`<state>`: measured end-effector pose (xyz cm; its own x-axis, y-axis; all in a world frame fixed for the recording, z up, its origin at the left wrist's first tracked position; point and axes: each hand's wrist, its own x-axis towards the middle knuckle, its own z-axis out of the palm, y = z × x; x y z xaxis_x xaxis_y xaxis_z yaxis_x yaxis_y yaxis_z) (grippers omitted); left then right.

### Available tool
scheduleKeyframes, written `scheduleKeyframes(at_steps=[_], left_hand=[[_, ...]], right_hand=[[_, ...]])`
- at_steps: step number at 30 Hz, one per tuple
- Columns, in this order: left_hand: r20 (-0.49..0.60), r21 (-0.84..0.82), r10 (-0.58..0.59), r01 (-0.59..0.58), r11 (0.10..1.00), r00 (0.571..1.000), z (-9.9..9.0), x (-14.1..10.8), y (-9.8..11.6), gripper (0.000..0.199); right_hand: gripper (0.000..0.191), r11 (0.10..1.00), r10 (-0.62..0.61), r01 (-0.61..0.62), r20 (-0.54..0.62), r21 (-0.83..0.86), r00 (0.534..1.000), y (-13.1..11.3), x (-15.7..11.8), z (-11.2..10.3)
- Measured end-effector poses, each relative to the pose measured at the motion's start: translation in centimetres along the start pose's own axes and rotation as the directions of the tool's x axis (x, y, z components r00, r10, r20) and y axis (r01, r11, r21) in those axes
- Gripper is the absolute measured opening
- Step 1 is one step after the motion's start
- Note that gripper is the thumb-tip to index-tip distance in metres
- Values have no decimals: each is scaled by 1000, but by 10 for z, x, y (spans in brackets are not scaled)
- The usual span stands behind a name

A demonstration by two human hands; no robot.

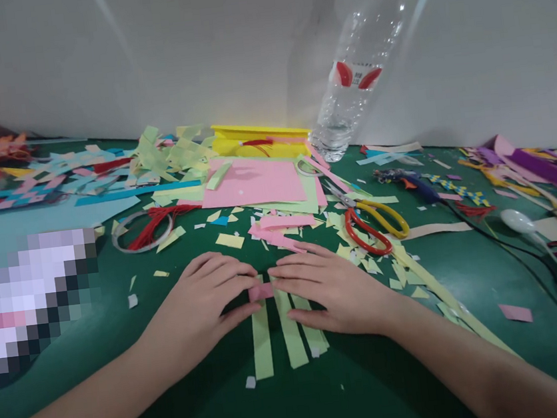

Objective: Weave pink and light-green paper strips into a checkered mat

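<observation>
A short pink paper strip (262, 292) lies crosswise over pale green paper strips (262, 345) on the green table, between my two hands. My left hand (212, 293) has its fingers and thumb closed around the pink strip's left end. Stretched nearly flat, the fingers of my right hand (325, 287) rest on two more green strips (293, 341) and cover the pink strip's other end. Just beyond my fingertips lie loose pink strips (285, 222). Scissors with one red and one yellow handle (369, 242) rest beyond my right hand.
Paper scraps (229, 241) are scattered around. Pink sheets (255, 181) and a yellow folded paper tray (263, 140) lie at the back, near a leaning plastic bottle (355, 66). A tape ring (117, 237) with red cords is left; a blurred device (28, 304) lies nearer. A black cable (514, 242) crosses the right.
</observation>
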<state>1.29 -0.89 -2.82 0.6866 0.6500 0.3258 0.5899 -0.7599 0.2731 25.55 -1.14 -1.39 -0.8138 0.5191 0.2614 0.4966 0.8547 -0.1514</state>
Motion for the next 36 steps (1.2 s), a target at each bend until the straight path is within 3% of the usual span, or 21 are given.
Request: scheduleKeyframes(at_steps=[16,29,36], left_hand=[[36,-74,-80,83,994,996,2,0,-3,16],[-45,-81,18,-21,996,999,0,2,1,12],[-10,-64,16,-17,998,1000,-1,-1,2,11]], right_hand=[[39,997,-55,55,6,45,998,2,0,-1],[37,998,-40,39,10,56,999,1,2,-2],[38,997,-31,28,38,70,999,1,1,-2]])
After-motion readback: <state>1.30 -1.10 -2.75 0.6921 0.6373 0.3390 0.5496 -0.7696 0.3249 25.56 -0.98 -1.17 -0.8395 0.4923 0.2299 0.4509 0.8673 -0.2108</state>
